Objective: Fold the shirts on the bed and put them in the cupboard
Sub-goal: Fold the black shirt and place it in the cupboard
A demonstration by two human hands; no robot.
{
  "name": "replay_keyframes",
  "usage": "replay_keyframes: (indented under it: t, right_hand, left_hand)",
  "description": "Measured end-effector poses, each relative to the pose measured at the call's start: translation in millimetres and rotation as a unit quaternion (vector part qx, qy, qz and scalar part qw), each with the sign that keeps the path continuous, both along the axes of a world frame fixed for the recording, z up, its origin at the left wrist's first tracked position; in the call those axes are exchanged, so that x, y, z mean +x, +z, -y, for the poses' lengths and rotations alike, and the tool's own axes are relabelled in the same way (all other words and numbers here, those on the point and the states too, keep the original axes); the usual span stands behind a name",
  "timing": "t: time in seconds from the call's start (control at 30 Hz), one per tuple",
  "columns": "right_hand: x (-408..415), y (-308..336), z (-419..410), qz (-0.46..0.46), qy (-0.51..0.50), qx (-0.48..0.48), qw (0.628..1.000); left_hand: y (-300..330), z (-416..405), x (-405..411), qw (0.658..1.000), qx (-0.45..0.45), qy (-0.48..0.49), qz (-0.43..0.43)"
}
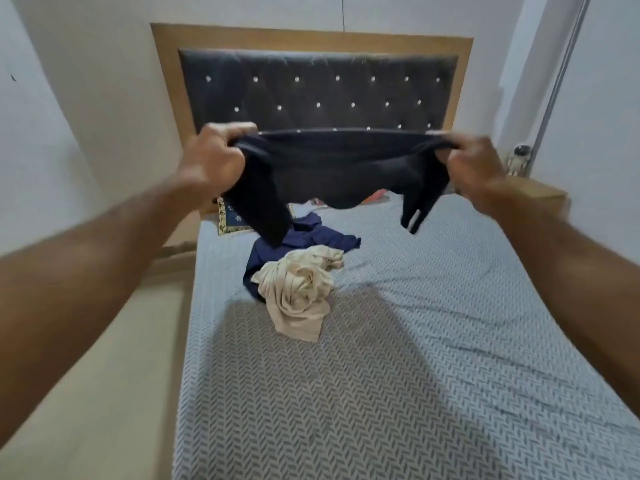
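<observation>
Now both hands — left hand [213, 157] and right hand [474, 168] — clutch the black shirt [332, 171] stretched above the bed [415, 341]; best lower it flat — shoulders level — before folding.

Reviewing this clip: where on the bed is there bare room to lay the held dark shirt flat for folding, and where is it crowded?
The bed is bare across its near half, from below the cream shirt to the foot, and along its right side. It is crowded at centre-left, where the cream shirt lies on the navy shirt. Both hands, left hand and right hand, hold the dark shirt in the air.
</observation>
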State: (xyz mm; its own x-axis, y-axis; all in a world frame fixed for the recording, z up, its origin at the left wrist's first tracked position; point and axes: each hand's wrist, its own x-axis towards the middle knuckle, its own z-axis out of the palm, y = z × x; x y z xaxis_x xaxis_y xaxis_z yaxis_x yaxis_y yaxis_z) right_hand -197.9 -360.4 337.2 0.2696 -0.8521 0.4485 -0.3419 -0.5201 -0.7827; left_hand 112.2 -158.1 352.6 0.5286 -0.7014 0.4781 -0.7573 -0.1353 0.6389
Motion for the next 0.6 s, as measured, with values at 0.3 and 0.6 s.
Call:
replay_keyframes:
  t: [0.3, 0.6]
  right_hand:
    - [-66, -233, -55, -0.259, 0.050, 0.143, 0.954]
    - [-149, -354, -125, -0.403, 0.123, 0.242, 0.874]
  left_hand:
    - [-216, -63, -42, 0.914, 0.399, -0.065, 0.045]
    - [-338, -149, -102, 0.807, 0.573, -0.133, -0.063]
